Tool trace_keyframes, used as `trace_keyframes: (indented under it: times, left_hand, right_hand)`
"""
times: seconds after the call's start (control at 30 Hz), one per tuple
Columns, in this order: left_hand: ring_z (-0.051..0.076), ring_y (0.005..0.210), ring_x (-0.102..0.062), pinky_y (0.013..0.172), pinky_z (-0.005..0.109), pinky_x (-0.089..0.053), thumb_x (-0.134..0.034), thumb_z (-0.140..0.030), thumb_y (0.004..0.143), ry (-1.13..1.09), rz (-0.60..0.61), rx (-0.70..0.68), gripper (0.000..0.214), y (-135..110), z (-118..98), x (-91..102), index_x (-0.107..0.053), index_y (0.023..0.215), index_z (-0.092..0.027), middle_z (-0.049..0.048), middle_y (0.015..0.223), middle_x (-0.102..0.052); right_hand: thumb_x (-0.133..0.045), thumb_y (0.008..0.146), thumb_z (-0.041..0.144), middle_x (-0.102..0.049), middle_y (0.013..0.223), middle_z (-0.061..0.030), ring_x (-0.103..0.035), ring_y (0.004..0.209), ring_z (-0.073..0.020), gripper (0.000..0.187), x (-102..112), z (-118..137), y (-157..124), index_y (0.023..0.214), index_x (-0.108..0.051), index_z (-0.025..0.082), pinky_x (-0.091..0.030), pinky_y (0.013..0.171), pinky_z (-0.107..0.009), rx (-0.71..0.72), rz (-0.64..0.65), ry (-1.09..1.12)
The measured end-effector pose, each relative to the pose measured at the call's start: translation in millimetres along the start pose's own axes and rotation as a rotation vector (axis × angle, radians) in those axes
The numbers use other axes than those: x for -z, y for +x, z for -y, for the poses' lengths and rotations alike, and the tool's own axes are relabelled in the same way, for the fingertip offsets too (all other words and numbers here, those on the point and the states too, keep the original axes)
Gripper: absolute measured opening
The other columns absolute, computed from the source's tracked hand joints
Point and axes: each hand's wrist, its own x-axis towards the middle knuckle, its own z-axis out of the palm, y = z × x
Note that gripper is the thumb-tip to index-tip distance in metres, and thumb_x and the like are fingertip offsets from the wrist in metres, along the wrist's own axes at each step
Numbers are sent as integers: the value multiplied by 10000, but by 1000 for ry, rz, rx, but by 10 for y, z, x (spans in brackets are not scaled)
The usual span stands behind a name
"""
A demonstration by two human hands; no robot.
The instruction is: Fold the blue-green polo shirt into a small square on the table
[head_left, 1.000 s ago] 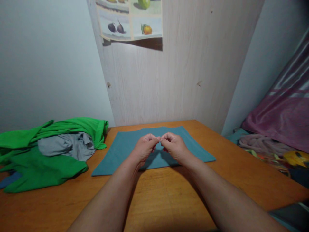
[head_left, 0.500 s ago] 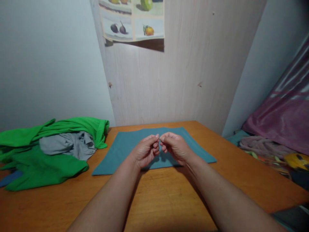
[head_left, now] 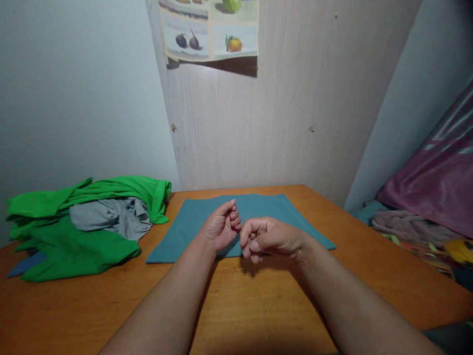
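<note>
Teal cloth (head_left: 195,217) lies spread flat on the orange-brown wooden tabletop (head_left: 244,310), behind and below the fingers of both hands. The left hand (head_left: 223,226) shows in front of the cloth's middle, its fingers (head_left: 234,217) curled into the palm and the thumb laid close along the index finger, tip pointing up. The right hand (head_left: 271,239) is just beside it, in front of the cloth's near edge, with its fingers (head_left: 247,234) loosely bent and a narrow space between index finger and thumb. Nothing can be made out in either grip; whether something very thin is pinched there, or whether a hand touches the cloth, I cannot tell.

Left of the cloth, and apart from it, sits a heap: a bright green garment (head_left: 114,187) on top, a grey garment (head_left: 111,217) in the middle, a darker green garment (head_left: 81,254) in front and a scrap of blue fabric (head_left: 27,264). Beyond the cloth stands a pale wood-grain panel (head_left: 240,128) bearing a fruit poster (head_left: 211,42). Well to the cloth's right hangs shiny purple fabric (head_left: 436,187).
</note>
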Motion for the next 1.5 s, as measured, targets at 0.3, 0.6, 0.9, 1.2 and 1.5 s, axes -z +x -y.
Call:
trace_keyframes:
  times: [0.3, 0.6, 0.9, 1.2, 1.5]
  left_hand:
    - [65, 397, -330, 438, 208, -299, -655, -263, 839, -29, 90, -26, 272, -18, -26, 0, -462, 658, -197, -84, 471, -379]
    - [54, 401, -339, 434, 201, -301, -700, -268, 820, 41, 131, -8, 305, -26, 0, -22, -479, 628, -186, -79, 471, -400]
    - [45, 415, -346, 429, 198, -295, -760, -306, 825, 182, 211, -8, 306, 7, 97, -13, -535, 669, -168, -74, 488, -426]
    - [58, 465, -441, 476, 186, -358, -785, -339, 814, 225, 151, -13, 276, 1, 130, -28, -577, 779, -161, -61, 553, -489]
    - [105, 605, -582, 599, 215, -429, -601, -257, 846, 728, -27, -117, 98, 53, 439, -12, -619, 871, -163, 21, 739, -661]
  right_hand:
    - [-623, 680, 169, -569, 516, 46, -388, 414, -77, 91, 114, -123, 177, 768, -636, 187, -312, 428, -188, 115, -287, 102]
    - [-783, 734, 337, -641, 664, 14, -531, 532, -100, 235, 107, -142, 247, 857, -656, 181, -412, 512, -215, 221, -483, 98]
    - [-869, 703, 462, -647, 746, 11, -508, 563, -82, 394, 99, -125, 260, 866, -645, 181, -394, 522, -208, 299, -504, 106]
    - [-874, 702, 419, -667, 710, 14, -529, 540, -76, 353, 164, -105, 234, 832, -651, 179, -395, 515, -201, 292, -527, 96]
    - [-738, 784, 328, -612, 593, 30, -503, 451, -72, 199, 633, 116, -11, 761, -605, 182, -398, 434, -179, 451, -995, 189]
